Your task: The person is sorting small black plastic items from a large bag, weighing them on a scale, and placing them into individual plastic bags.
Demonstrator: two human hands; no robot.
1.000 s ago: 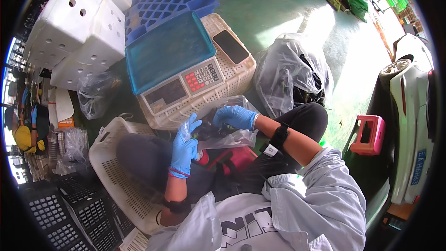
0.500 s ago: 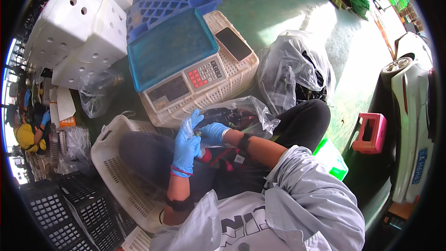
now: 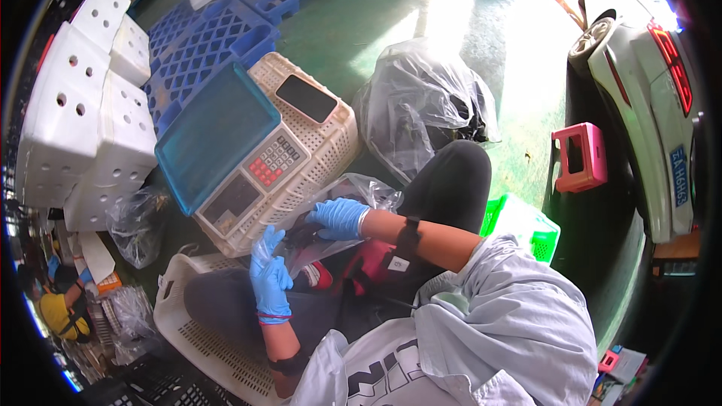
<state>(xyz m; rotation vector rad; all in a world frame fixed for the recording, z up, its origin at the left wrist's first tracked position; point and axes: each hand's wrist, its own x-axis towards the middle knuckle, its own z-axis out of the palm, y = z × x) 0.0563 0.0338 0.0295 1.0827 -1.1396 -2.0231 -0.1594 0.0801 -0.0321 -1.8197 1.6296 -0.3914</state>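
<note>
Taking the clear plastic bag (image 3: 378,191) in our lap as the middle of the dial, we have both blue-gloved hands at it, with something dark showing through the plastic. Our right hand (image 3: 338,218) lies over the bag, its fingers bent and close together; their tips are turned away, so we cannot tell whether they pinch anything. Our left hand (image 3: 271,274) is at eight o'clock, the index finger pointing up and the others curled in; we cannot tell whether they grip the bag's edge.

At ten o'clock sits a scale (image 3: 277,163) with a blue tray, on an upturned-looking pale crate (image 3: 323,156); a phone (image 3: 307,98) lies on the crate at about eleven. A large, full clear bag (image 3: 410,101) stands at one o'clock. A green basket (image 3: 545,242) is at three, a pink stool (image 3: 593,156) between two and three, and a white basket (image 3: 174,314) at eight, beside our leg.
</note>
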